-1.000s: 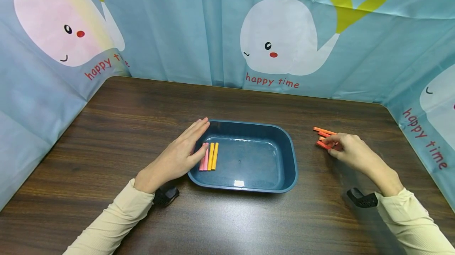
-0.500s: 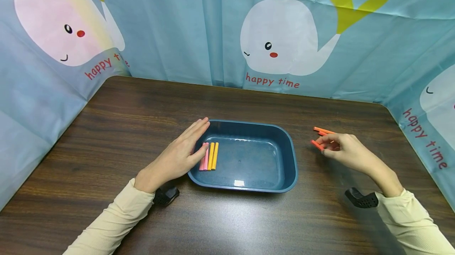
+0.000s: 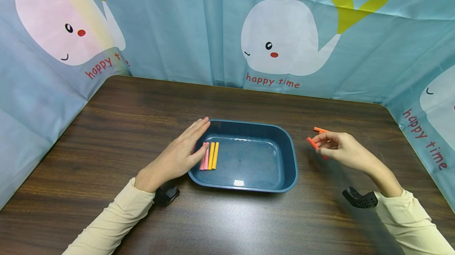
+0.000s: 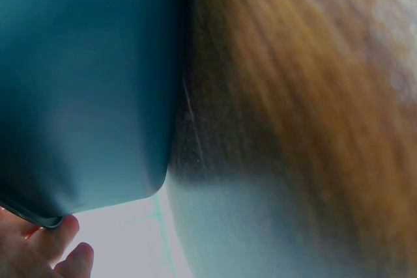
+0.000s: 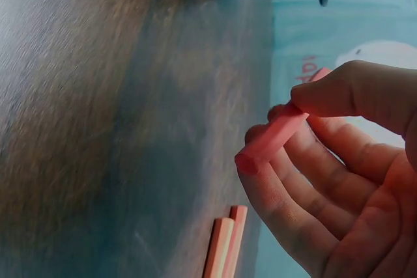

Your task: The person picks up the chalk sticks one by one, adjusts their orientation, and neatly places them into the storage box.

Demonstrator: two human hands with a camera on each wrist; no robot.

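Observation:
My right hand [image 3: 335,146] pinches a red chalk stick [image 3: 312,143] between thumb and fingers, above the table right of the bin. In the right wrist view the red chalk stick [image 5: 277,136] slants across the fingertips. Behind and below that hand lie orange and red chalk sticks [image 3: 320,129], partly hidden by it. My left hand [image 3: 177,158] rests on the left rim of a dark blue bin [image 3: 249,188], fingers straight, thumb over the inside. Two pink chalk sticks [image 3: 204,162] and two yellow chalk sticks [image 3: 213,156] lie side by side at the bin's left end.
The dark wood table [image 3: 117,136] runs back to a light blue curtain [image 3: 170,26] printed with whales. Bare tabletop separates the bin from the loose chalk sticks. A black wrist mount [image 3: 359,198] sits under the right wrist, another black mount [image 3: 166,195] under the left.
My right hand has picked the red chalk stick off the group and moved it slightly left, toward the bin. The left hand and the bin have stayed put.

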